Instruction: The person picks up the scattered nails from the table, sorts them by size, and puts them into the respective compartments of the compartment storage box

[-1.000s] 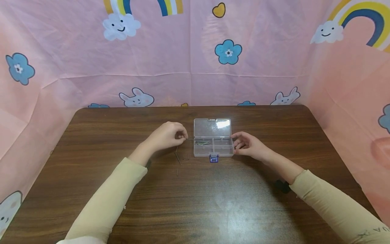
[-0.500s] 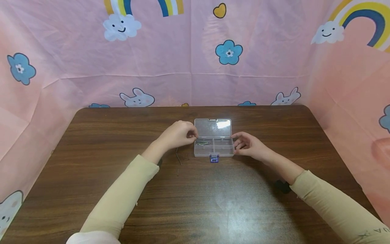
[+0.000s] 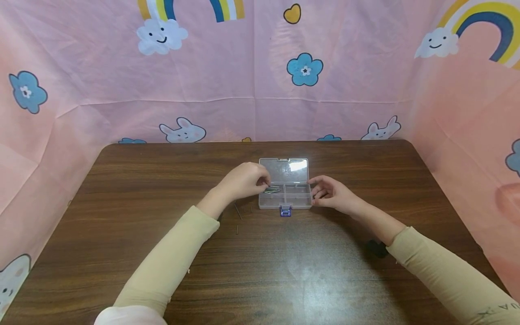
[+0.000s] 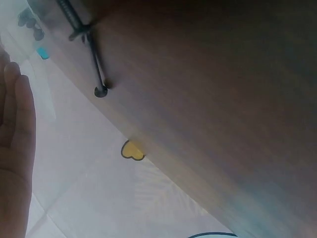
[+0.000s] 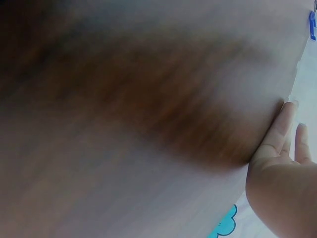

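Observation:
A clear plastic compartment box (image 3: 298, 201) with a blue latch (image 3: 285, 211) stands with its lid (image 3: 280, 169) raised. Several nails (image 3: 271, 190) lie in its back left compartment. My left hand (image 3: 243, 181) reaches over that compartment, thumb and fingertips pinching a thin nail mostly hidden by the fingers. My right hand (image 3: 331, 195) holds the box's right end, index finger at the back corner and thumb near the front one. In the right wrist view, the thumb of my right hand (image 5: 280, 173) reaches the box's edge.
Left of the box, a longer nail (image 3: 238, 211) and a short nail (image 3: 237, 229) lie on the brown wooden table (image 3: 162, 262), with smaller thin pieces nearby. A nail (image 4: 96, 69) shows large in the left wrist view. Patterned pink cloth (image 3: 227, 67) hangs behind.
My left hand has moved right from beside the box to over its back left compartment, bringing the nail along. The right hand and the box have stayed in place.

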The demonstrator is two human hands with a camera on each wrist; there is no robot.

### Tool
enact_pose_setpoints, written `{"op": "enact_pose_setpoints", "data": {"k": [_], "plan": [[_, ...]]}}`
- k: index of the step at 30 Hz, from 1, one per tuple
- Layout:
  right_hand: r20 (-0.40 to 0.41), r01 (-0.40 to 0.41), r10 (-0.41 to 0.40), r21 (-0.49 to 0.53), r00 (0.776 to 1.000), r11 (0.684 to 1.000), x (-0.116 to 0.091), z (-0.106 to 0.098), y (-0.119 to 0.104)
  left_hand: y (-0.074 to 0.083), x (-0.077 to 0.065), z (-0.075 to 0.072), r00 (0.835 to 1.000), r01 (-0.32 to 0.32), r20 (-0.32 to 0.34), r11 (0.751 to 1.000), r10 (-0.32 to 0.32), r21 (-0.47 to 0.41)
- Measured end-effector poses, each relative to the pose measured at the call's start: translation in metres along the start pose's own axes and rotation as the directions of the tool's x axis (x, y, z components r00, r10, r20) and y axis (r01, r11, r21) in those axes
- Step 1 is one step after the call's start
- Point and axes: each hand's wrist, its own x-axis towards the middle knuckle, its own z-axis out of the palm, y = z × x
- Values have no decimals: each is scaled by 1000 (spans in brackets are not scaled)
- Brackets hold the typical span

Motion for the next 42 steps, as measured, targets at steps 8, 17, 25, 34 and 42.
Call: {"op": "enact_pose_setpoints", "data": {"k": [8,17,25,34,42], "plan": [[1,0,0,-7,1000,1000,0,0,1,2,1,4,1000,-12,-5,999,12,41],[1,3,-3,-10,1000,1000,-1,0,0,-1,-3,2,999,-43,-26,999,43,14],[2,-16,16,-1,1000,1000,-1,-2,1,-8,-13,-4,999,-23,-49,999,22,-23],[10,14,-14,8,1000,1000,-1,-1,0,-19,-24,-12,998,-4,-57,999,1,-42],[6,9,-9,-3,1000,1000,-1,-1,0,-30,-36,-17,999,37,-26,998,-38,-58]]}}
